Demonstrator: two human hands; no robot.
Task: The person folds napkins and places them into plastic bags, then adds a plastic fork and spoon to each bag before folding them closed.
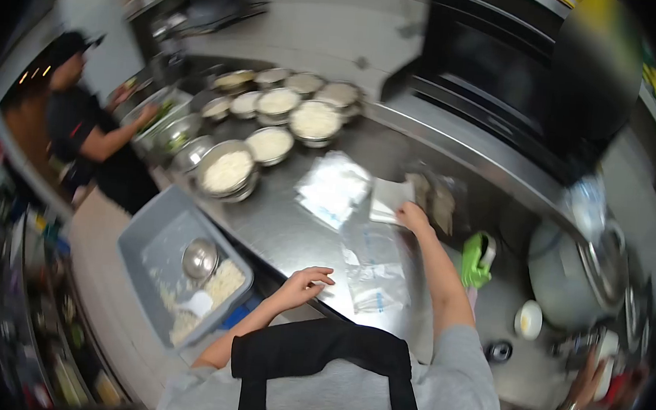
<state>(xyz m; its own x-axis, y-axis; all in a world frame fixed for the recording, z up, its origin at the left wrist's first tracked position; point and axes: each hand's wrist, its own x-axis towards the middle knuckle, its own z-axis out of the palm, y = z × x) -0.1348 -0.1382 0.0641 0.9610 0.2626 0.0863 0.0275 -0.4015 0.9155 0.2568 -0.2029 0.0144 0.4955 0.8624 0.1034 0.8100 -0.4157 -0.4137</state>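
The right hand point(412, 215) is at the stack of white sheets point(387, 197), near the middle of the frame. Its fingers touch the edge (I cannot tell if they pinch it). The left hand point(304, 286) is empty, with its fingers a little bent and loosely spread, at the near edge of the shiny worktop point(279, 236). Clear plastic bags point(377, 280) lie between the hands, and a pile of white packets point(334, 189) lies just left of the sheets. Bowls of white crumbly food point(229, 171) stand toward the upper left. A gray tub point(163, 229) is at the lower left.
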